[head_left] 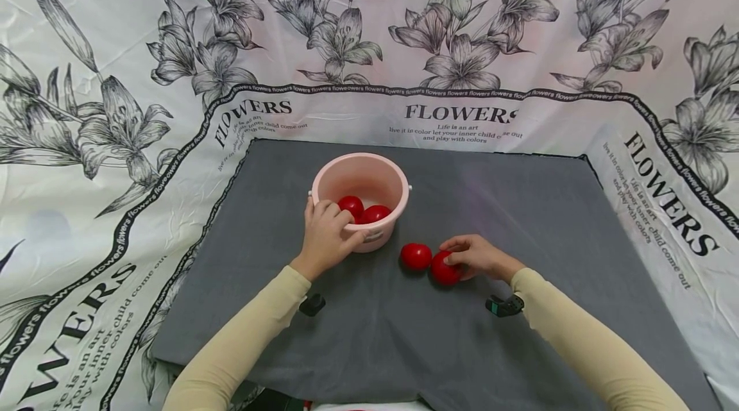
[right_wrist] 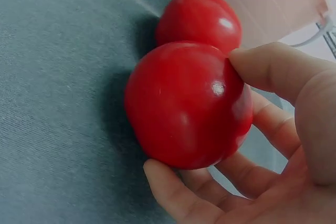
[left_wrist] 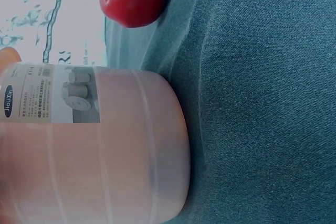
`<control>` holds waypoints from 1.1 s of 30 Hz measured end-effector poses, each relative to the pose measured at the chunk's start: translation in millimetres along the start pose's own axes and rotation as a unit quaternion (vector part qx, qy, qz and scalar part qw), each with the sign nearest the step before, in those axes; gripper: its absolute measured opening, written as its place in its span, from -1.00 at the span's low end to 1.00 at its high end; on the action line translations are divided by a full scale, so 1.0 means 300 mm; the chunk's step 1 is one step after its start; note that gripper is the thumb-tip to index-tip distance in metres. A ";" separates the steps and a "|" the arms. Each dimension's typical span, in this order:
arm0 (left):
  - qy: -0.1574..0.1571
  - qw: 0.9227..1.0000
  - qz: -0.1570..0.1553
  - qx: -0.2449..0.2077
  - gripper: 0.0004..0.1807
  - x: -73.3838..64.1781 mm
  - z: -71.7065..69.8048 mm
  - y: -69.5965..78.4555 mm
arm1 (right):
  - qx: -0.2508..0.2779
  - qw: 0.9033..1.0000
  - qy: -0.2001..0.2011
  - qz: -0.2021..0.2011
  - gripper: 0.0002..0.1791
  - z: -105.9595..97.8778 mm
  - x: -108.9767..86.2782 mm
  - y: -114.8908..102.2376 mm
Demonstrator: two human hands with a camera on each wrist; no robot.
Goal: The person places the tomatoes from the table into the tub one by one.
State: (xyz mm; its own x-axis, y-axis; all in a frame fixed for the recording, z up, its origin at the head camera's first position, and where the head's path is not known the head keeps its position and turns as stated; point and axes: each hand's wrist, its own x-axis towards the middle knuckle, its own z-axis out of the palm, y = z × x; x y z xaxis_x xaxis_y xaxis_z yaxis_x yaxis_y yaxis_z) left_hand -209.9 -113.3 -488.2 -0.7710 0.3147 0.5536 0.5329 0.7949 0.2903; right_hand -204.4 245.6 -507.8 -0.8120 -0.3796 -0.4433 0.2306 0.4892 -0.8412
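Cream sleeves (head_left: 245, 334) cross a grey cloth (head_left: 369, 334). The right hand (head_left: 479, 257) holds one tomato (right_wrist: 184, 108) between thumb and curled fingers; the right wrist view shows lower fingertips that the head view hides. Just beside sits another tomato (head_left: 416, 257). The left hand (head_left: 329, 231) grips the rim of a pink bucket (head_left: 375, 180). Only the head view shows two tomatoes inside (head_left: 378, 213); the left wrist view details its label (left_wrist: 50, 94). Beyond hangs a flowered sheet (head_left: 369, 65).

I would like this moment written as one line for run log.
left hand: holds bucket at rim | right hand: holds tomato | second tomato: on cloth, beside held one | in bucket: two tomatoes
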 end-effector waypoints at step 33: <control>0.009 1.000 0.005 0.000 -0.65 -0.005 0.015 -0.008 | 0.162 0.978 0.133 -0.018 -0.54 -0.235 0.032 -0.396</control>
State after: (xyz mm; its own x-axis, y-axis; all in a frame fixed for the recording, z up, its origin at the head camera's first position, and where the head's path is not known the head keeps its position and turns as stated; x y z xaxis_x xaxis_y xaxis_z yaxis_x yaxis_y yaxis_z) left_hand -211.7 -113.3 -493.2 -0.7597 0.3135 0.5698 0.5406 0.7914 0.2854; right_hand -277.5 239.2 -390.4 -0.9236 -0.1541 -0.3510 0.3213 0.1881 -0.9281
